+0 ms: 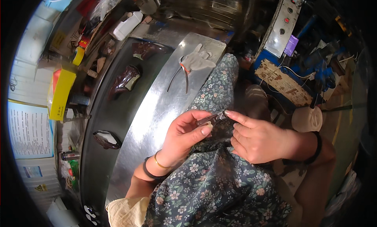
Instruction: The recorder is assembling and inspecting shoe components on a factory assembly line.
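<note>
In front of my floral apron (192, 170), my left hand (188, 129) pinches a small, thin, dark glossy piece (214, 118) between thumb and fingers. Its exact kind is too small to tell. My right hand (255, 136) meets the far end of the piece with its index fingertip; the other fingers are curled in and the thumb is hidden. Beyond my hands, a grey work glove (198, 59) lies on the metal bench top (143, 121). Dark-handled pliers (181, 76) with some orange on them lie against the glove.
Left of the bench runs a dark conveyor belt (98, 168) carrying glossy dark-red shoes (127, 80) and another shoe (107, 140) with a pale side. A yellow box (63, 94) and a white jug (127, 26) stand beyond it. At right is a blue machine with a button panel (283, 25).
</note>
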{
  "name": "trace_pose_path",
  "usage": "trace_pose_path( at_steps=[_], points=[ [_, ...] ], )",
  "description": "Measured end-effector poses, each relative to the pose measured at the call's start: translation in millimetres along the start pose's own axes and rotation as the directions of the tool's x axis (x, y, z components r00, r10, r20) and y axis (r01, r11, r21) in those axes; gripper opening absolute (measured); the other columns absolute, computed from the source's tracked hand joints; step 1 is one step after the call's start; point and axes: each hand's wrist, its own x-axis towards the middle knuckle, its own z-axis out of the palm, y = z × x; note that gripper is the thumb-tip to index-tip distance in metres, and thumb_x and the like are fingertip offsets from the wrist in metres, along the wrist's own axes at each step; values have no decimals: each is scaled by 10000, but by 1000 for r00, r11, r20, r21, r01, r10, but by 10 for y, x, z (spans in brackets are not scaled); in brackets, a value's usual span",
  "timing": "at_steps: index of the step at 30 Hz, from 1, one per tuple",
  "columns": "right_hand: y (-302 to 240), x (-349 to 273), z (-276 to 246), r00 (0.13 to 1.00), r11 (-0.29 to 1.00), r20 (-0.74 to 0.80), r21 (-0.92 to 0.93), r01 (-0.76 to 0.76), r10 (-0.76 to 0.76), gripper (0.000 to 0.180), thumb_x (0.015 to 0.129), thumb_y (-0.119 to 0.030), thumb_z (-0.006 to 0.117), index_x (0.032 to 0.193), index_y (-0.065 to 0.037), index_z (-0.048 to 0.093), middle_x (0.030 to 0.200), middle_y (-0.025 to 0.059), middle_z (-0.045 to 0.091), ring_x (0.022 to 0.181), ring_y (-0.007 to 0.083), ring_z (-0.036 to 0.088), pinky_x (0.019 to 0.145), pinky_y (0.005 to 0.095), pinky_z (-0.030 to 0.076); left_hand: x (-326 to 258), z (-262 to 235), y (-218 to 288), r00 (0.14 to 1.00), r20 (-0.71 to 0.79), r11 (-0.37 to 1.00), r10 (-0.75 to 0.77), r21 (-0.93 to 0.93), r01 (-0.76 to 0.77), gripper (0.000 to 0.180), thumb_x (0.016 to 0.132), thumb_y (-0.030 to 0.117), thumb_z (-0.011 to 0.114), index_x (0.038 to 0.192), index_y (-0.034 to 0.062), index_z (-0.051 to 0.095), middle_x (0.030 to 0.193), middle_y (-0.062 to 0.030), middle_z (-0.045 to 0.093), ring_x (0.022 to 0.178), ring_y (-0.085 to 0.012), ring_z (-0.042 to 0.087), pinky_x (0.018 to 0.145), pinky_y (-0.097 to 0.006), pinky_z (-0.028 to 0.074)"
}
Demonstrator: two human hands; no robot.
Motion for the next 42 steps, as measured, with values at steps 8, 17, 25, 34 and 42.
trace_pose_path(
  at_steps=[8,17,25,34,42],
  points=[
    [-14,-15,-13,1000,1000,-3,9,-19,19,256,724,-190,666,738,62,624,715,152,618,754,250,631,1090,509,359,5,-3,9,1000,1,1000,11,0,-11,346,863,115,669,1167,-18,574,1025,-97,653,915,-146,620,772,-286,525],
    [-16,-38,115,986,996,-165,-86,-8,-6,166,609,-115,529,499,2,570,476,70,462,498,185,515,1125,521,316,26,-22,58,999,36,1000,-19,-19,19,281,864,16,659,1137,-4,598,998,-48,664,874,-96,609,774,-242,513],
    [-43,-52,155,993,994,-118,-109,-2,-11,174,603,-127,526,491,-2,573,468,62,452,504,185,526,1132,508,312,77,-77,-4,994,41,990,-105,-88,108,212,858,50,653,1054,-27,627,925,-128,689,742,-144,650,698,-257,532],
    [35,-31,166,986,997,-168,-69,-26,14,121,629,-66,536,537,2,574,497,51,470,525,175,534,1133,441,334,145,-359,-21,972,209,927,-105,-334,172,291,925,119,582,1165,-46,581,982,-153,669,752,-141,655,721,-249,556],
    [96,38,-123,955,914,104,-276,297,-279,141,744,-53,570,787,35,672,793,107,674,838,176,659,1074,309,391,332,-521,179,912,335,960,-235,-67,272,376,918,232,589,1152,-62,576,1084,-160,641,799,-173,633,688,-279,513]
  ],
)
